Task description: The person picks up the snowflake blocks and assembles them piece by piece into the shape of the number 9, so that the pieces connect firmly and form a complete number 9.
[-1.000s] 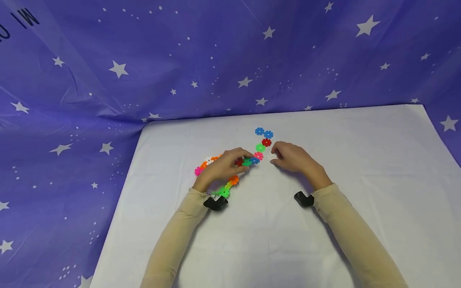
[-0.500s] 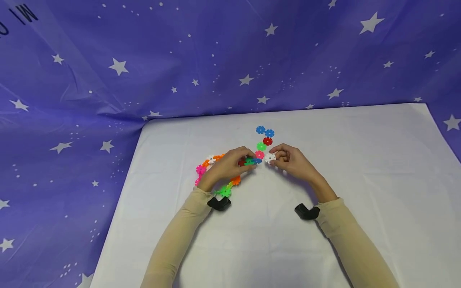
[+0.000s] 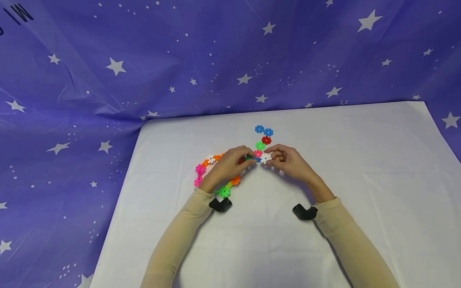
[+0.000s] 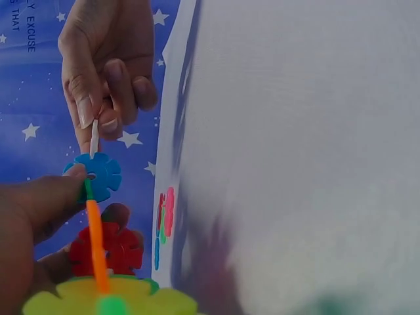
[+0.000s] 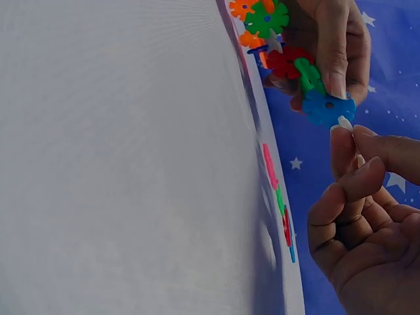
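Observation:
My left hand [image 3: 230, 165] pinches the blue snowflake disc [image 5: 325, 110] at one end of a linked chain of colourful notched plastic discs. Behind it in the chain come a green disc [image 5: 311, 77] and a red disc [image 4: 108, 251]. The chain curves back round the left wrist, with pink discs [image 3: 200, 169] and an orange disc [image 3: 235, 181] showing; part is hidden by the hand. Between thumb and forefinger, my right hand [image 3: 292, 162] holds a white snowflake disc [image 3: 265, 158]. Its edge meets the blue disc's rim; how deep the notches sit I cannot tell.
Beyond the hands, several loose discs lie flat in a row on the white-covered table [image 3: 342, 160]: two blue discs [image 3: 268, 132], a red disc [image 3: 266, 140], a green disc [image 3: 260, 146] and a pink disc [image 3: 258, 153]. A purple starry cloth [image 3: 201, 60] hangs behind.
The right hand has brought the white disc up and leftward to the blue disc, turning its face into view. The left hand has kept its grip, shifting slightly right.

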